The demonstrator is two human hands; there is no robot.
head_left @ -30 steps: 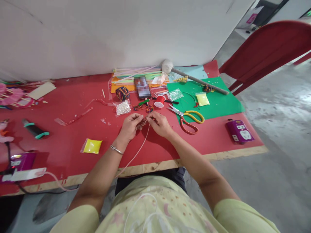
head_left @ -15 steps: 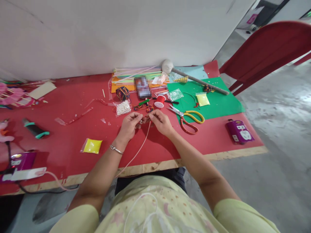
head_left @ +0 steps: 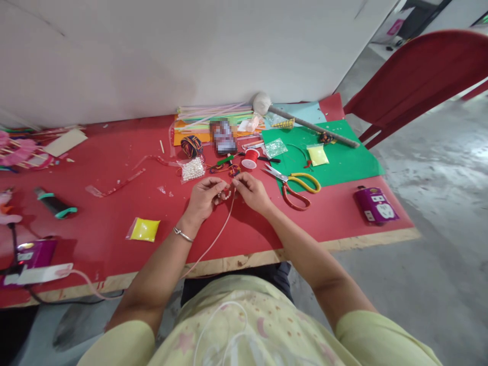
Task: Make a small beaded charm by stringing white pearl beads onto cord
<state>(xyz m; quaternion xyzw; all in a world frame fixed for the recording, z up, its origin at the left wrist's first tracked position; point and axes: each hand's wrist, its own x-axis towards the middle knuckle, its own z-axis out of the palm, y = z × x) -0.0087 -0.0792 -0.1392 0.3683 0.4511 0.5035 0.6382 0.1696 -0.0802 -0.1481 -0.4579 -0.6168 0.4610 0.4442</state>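
My left hand pinches a short string of small white beads, which curves out from between the fingertips. Close beside it, my right hand is closed in a pinch at the other side of the beads. What lies between its fingertips is too small to make out. Just beyond the hands are a clear bag of white pearl beads, a spool of red thread and a green-handled tool. A pink cable runs up from the table edge and passes under my right fingertips.
Scissors lie open at the right, partly on a green sheet. Behind the hands are a yarn ball and a phone. A yellow packet, a cutter and purple power sockets also lie on the red table.
The beads now show more clearly as a curved strand between my hands. My right fingertips have shifted slightly left; the things on the table stay put.
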